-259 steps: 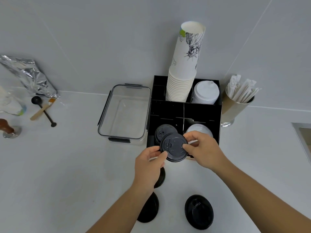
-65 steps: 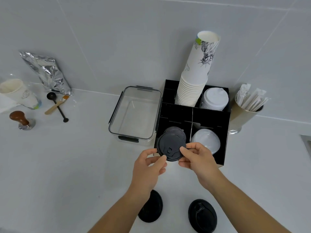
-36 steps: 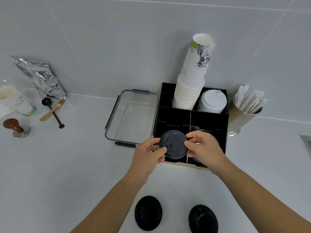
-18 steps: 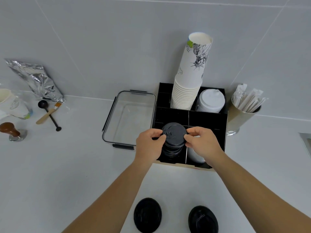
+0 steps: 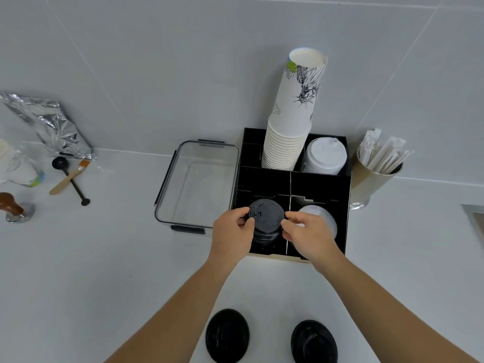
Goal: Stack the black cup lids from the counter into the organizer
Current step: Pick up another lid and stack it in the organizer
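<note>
The person's left hand [image 5: 234,233] and right hand [image 5: 309,233] pinch opposite edges of one black lid [image 5: 266,213], fingertips closed on its rim, holding it flat on top of the stack of black lids [image 5: 264,235] that sits between the two hands in the front-left compartment of the black organizer [image 5: 293,183]. Just under and beyond the right hand, a stack of clear lids [image 5: 322,217] fills the neighbouring compartment. Nearer the person than both hands, two more black lids lie apart on the counter [image 5: 104,258], one [image 5: 227,335] below the left forearm and one [image 5: 313,341] below the right.
</note>
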Motion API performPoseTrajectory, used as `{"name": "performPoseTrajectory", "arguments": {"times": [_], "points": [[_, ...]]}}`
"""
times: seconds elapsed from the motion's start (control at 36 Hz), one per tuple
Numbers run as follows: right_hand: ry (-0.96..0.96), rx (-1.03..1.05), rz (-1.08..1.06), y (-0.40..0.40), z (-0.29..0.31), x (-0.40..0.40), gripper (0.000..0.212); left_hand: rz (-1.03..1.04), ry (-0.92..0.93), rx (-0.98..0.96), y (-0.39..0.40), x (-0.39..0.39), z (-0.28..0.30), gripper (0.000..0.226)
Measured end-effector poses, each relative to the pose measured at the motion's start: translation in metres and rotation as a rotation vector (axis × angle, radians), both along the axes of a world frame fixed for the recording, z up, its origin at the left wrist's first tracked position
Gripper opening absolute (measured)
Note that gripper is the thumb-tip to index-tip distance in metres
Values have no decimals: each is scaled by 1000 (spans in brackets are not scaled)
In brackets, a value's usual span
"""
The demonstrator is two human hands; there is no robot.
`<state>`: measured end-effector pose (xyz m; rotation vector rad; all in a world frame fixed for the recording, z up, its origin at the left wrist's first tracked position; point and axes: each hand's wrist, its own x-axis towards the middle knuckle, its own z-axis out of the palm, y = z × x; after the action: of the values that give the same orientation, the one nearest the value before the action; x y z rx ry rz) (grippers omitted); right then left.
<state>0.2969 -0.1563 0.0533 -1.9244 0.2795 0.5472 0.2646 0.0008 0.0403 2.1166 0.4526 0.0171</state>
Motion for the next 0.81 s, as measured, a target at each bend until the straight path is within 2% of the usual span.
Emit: {"name": "performPoseTrajectory", "arguments": {"times": [0.11, 0.22, 0.31, 0.39, 0.42, 0.47, 0.67, 0.81], "points": [[-55, -51, 57, 3, 10, -6, 48, -16, 0, 20, -1, -1, -4, 24], [-46, -41, 101, 2, 9, -9, 40, -27, -5, 6, -1, -1, -5, 26], [-30, -48, 79, 3, 11, -13, 43, -27, -3, -14, 0, 0, -8, 29], [-12, -36, 87, 1, 9, -14, 19, -31, 12, -26, 0, -1, -11, 32], [-16, -50, 101, 1, 6, -14, 18, -34, 20, -27, 0, -1, -13, 36], [-32, -91, 141, 0, 3, -14, 28, -28, 31, -39, 0, -2, -15, 38], [9, -58, 110, 1, 2, -14, 36, -16, -7, -14, 2, -2, -22, 38], [42, -54, 123, 1, -2, -15, 48, -54, 37, -2, 1, -3, -26, 43]]}}
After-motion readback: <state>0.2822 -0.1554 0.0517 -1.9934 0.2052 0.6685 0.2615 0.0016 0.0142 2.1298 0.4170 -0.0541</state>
